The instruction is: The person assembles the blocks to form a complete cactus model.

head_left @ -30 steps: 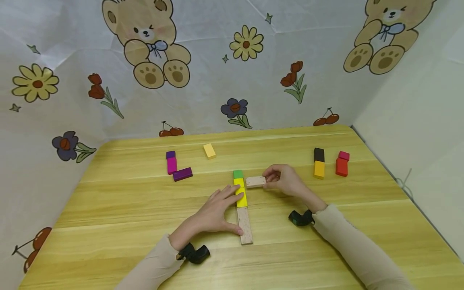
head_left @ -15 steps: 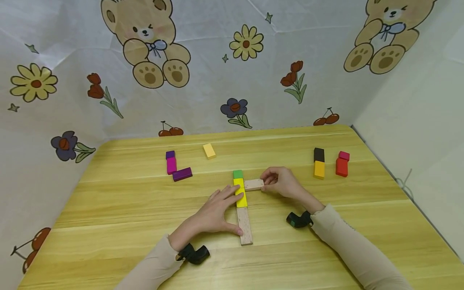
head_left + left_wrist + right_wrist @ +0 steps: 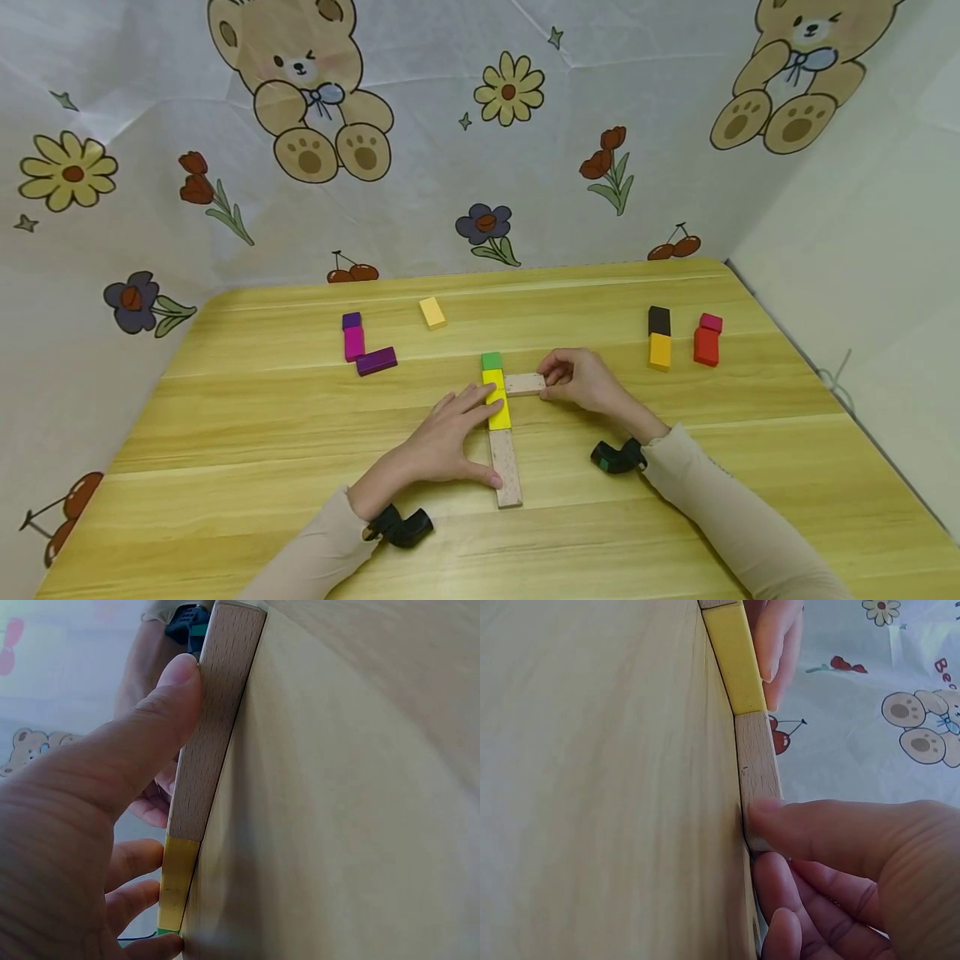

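Note:
A row of blocks lies on the table in the head view: a green block (image 3: 491,361) at the far end, yellow blocks (image 3: 498,419) in the middle and a long bare-wood block (image 3: 506,468) nearest the person. My left hand (image 3: 452,437) spreads along this row, fingertips on the yellow part and thumb at the long block's side. With thumb and fingers my right hand (image 3: 583,382) pinches the right end of a shorter bare-wood block (image 3: 522,384). That block lies crosswise, its left end against the yellow side, as the right wrist view also shows.
At the back left lie purple (image 3: 377,361) and magenta (image 3: 355,342) blocks, with a pale yellow block (image 3: 432,312) farther back. Black (image 3: 659,321), orange (image 3: 660,352) and red (image 3: 707,347) blocks lie at the right. A patterned cloth (image 3: 420,150) hangs behind the table.
My right hand has slid the shorter wood block left and slightly toward the person, closing the gap to the yellow side. The left hand has stayed in place.

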The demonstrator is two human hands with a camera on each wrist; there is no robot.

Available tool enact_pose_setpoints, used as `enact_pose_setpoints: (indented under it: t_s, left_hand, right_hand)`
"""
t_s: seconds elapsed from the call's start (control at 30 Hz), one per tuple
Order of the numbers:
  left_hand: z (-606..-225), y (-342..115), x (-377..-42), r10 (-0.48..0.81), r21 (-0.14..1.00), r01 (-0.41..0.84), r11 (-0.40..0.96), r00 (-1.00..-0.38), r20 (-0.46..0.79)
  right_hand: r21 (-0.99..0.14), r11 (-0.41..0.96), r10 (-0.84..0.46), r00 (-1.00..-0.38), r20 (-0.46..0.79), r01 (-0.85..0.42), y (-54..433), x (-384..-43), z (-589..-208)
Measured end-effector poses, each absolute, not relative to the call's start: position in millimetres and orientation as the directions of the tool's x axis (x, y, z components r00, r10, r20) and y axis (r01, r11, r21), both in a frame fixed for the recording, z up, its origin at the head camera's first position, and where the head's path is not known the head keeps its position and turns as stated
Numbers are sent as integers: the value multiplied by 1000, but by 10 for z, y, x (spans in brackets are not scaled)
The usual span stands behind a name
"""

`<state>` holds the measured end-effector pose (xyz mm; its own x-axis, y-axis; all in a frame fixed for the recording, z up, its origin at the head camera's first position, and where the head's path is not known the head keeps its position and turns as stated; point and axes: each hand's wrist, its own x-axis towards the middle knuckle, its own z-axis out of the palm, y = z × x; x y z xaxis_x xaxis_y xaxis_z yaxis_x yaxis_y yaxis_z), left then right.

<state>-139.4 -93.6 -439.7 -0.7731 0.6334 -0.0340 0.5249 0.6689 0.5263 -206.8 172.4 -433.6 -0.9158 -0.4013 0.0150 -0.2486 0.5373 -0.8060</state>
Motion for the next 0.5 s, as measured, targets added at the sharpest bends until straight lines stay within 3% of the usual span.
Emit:
enact_pose_setpoints:
  t_s: [0.5]
  left_hand:
    - [-4394,-940,-1382,634,529,524,667,-772,-35]
  right_hand:
    - [-822,527,-408,-913,-23,-216,1848,-2031,-4254]
